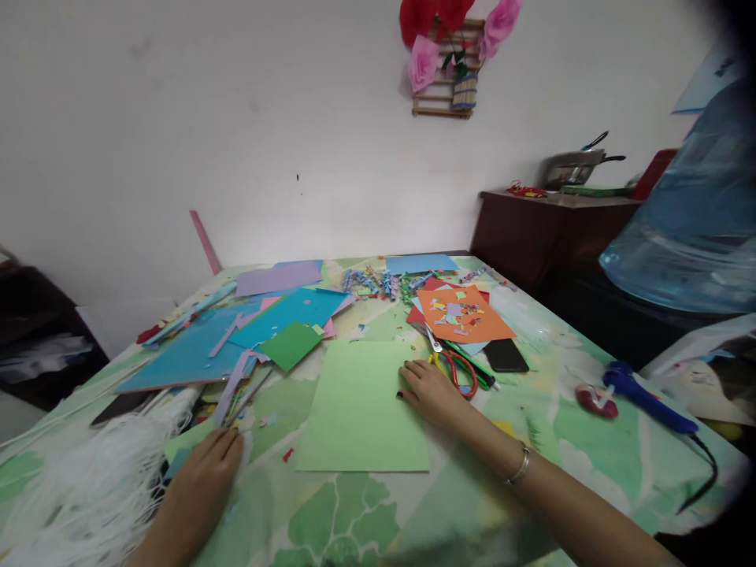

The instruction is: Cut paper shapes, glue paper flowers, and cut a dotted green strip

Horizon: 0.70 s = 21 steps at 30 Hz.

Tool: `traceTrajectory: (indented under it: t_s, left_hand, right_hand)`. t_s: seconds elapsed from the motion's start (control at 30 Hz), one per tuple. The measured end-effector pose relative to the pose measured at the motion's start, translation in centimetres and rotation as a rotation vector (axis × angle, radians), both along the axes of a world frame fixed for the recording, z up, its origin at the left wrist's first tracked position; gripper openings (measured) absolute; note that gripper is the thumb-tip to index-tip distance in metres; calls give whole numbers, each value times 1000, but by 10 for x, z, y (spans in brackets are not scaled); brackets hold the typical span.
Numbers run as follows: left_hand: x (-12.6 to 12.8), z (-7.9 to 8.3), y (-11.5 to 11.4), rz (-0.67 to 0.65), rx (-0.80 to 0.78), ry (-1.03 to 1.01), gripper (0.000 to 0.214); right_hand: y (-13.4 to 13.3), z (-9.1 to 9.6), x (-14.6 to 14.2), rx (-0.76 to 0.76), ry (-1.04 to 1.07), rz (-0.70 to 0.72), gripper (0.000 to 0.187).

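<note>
A light green paper sheet [361, 405] lies flat in the middle of the table [531, 425]. My right hand [430, 391] rests with its fingers flat on the sheet's right edge, open, holding nothing. Just right of that hand lie scissors [452, 364] with red and yellow handles. My left hand [204, 476] lies palm down on the table at the lower left, fingers stretched toward thin paper strips [236, 394], next to a heap of white threads [100, 480].
Blue, purple and dark green paper sheets [260, 327] pile at the left. An orange sheet [464, 315] holds paper scraps. A black phone [505, 355] lies behind the scissors. A blue glue gun [646, 400] sits at the right. A large water bottle [691, 220] stands beyond the table.
</note>
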<state>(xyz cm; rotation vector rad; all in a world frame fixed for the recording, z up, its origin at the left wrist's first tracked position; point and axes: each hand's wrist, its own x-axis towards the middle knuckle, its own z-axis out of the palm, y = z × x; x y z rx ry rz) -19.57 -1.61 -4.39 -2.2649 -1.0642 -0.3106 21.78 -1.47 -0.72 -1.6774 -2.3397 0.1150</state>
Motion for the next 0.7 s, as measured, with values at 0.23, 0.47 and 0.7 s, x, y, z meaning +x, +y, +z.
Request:
traceTrajectory:
  t_s: [0.23, 0.47, 0.7]
  left_hand:
    - [59, 28, 18, 147, -548, -482, 31]
    - [131, 20, 46, 172, -771, -644, 48]
    - [149, 33, 65, 86, -836, -752, 19]
  right_hand:
    - [5, 0, -5, -78, 184, -242, 39]
    - [40, 1, -14, -204, 685, -377, 62]
    - [36, 0, -12, -339, 1015, -238, 15]
